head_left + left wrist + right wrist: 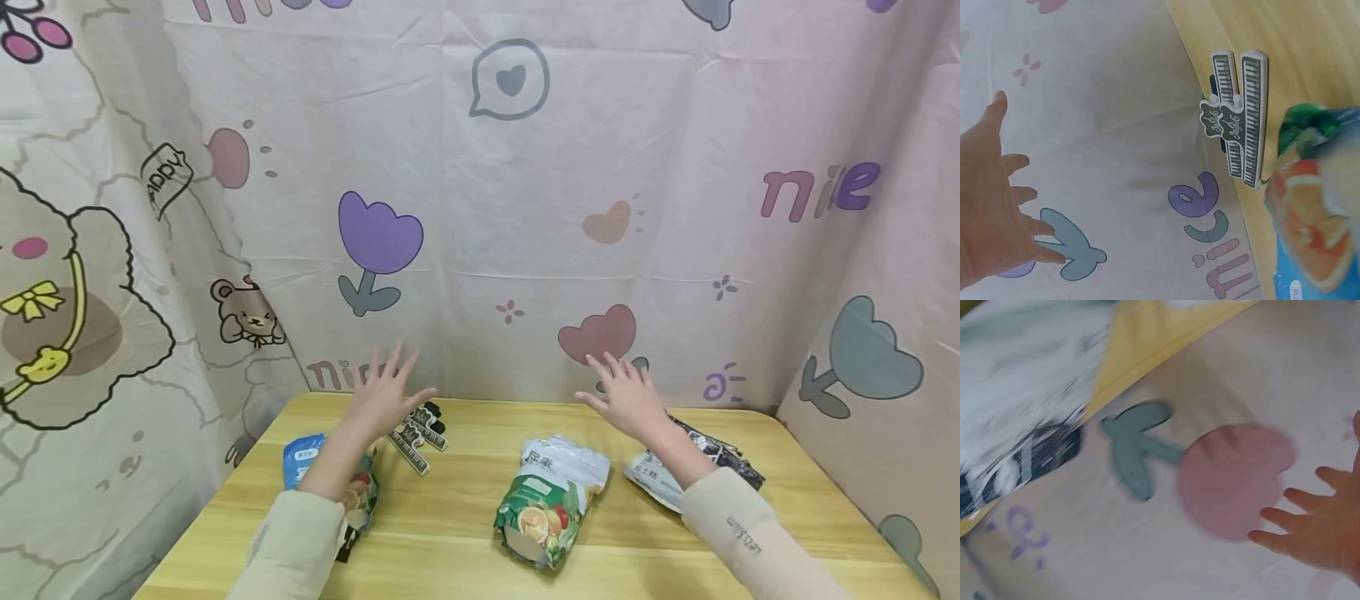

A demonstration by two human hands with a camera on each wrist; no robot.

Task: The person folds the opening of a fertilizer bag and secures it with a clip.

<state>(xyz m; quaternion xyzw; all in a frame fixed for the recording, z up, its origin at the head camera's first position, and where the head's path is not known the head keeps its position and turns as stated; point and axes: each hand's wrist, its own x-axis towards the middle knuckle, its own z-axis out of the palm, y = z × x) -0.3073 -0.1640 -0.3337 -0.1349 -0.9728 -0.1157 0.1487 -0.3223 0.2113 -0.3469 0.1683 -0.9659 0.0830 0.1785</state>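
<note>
My left hand (378,402) is raised over the far left of the table, fingers spread, holding nothing. Just beyond its thumb lie two piano-keyboard clips (1252,119), black and white. Under the left forearm, partly hidden, is a blue bag (298,454) with a fruit print. My right hand (628,402) hovers over the back right, its fingers also spread and nothing in them. A white-and-black bag (657,481) lies beneath the right forearm, which covers part of it. Between the arms sits a green-and-white bag (553,500) printed with fruit, its top folded over.
All of these lie on a wooden table (442,542). Printed cloth (480,208) hangs right behind the table's back edge and along both sides. In the right wrist view, the nearby bag (1029,369) is blurred.
</note>
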